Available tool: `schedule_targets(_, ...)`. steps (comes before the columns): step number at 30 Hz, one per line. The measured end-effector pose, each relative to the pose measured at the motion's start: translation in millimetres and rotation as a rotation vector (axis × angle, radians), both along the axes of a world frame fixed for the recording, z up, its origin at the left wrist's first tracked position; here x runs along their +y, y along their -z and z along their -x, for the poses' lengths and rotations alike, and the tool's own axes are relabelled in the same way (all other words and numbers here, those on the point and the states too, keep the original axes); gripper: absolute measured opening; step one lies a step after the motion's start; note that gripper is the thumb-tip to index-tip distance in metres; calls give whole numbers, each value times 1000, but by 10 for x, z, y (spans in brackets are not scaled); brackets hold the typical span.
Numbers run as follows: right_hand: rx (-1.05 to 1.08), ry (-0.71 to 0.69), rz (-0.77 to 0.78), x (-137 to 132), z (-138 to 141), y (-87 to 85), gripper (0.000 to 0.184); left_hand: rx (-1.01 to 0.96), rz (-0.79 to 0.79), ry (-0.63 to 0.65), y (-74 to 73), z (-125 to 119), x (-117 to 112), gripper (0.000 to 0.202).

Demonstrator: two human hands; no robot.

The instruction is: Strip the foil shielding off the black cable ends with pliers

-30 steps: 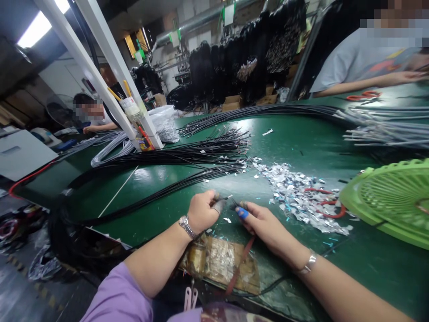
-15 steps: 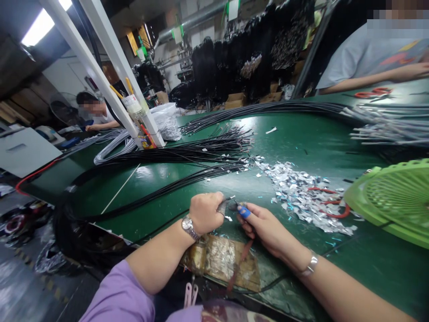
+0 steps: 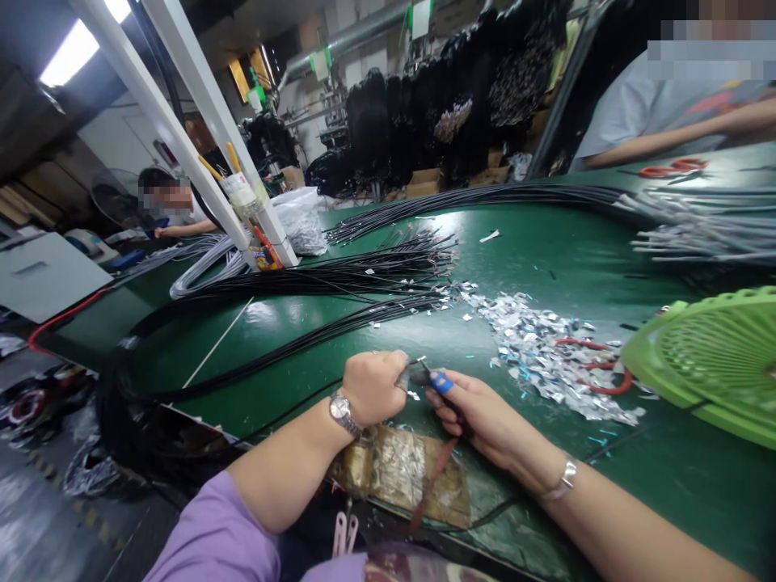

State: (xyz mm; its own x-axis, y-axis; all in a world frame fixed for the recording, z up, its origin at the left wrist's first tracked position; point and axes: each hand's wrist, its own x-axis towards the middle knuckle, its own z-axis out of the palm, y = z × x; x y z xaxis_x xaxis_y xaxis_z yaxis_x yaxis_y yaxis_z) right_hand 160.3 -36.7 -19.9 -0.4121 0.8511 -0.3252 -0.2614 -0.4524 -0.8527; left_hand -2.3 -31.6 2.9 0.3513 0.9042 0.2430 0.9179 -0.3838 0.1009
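Note:
My left hand (image 3: 373, 386) is closed in a fist around the end of a thin black cable (image 3: 284, 408) that trails off to the left over the green table (image 3: 546, 259). My right hand (image 3: 478, 408), with blue tape on one fingertip, pinches the foil-wrapped tip of that same cable right beside the left hand. Both hands meet near the table's front edge. Just beyond them lie bundles of black cables (image 3: 339, 283) and a heap of silver foil scraps (image 3: 539, 347).
Red-handled scissors (image 3: 597, 368) lie half under the foil scraps. A green fan (image 3: 709, 356) sits at the right. Grey cables (image 3: 703, 226) and a co-worker's arm (image 3: 667, 141) are at the far right, white posts (image 3: 200, 129) at the left, another person (image 3: 166, 206) behind.
Both hands have stayed together at the cable end, shifting slightly toward me; the right fingers have worked at the tip. Nothing else has moved.

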Motion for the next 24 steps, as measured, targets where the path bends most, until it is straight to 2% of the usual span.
schedule_targets(6,-9,-2,-25,-12,3,-7,45,-51,22,-1,-9,0,1,12)
schedule_targets(9,-157,10,-182,7,-14,10,42,-240,73,-42,26,14,41,9)
schedule_targets(11,-326,46,-393,38,-41,25,38,-473,201,-62,51,23,78,11)
schedule_targets(13,-469,96,-592,79,-76,41,34,-710,397,-68,62,25,109,20)
schedule_targets(15,-528,137,-698,121,-114,60,30,-891,589,-66,53,21,128,31)
schedule_targets(19,-395,213,-690,174,-163,102,29,-1107,887,-58,-9,17,144,48)
schedule_targets(22,-273,232,-668,182,-164,129,41,-1153,1043,-32,-46,17,152,49)
schedule_targets(24,-253,207,-668,176,-152,138,44,-1161,1093,-26,-47,11,156,46)
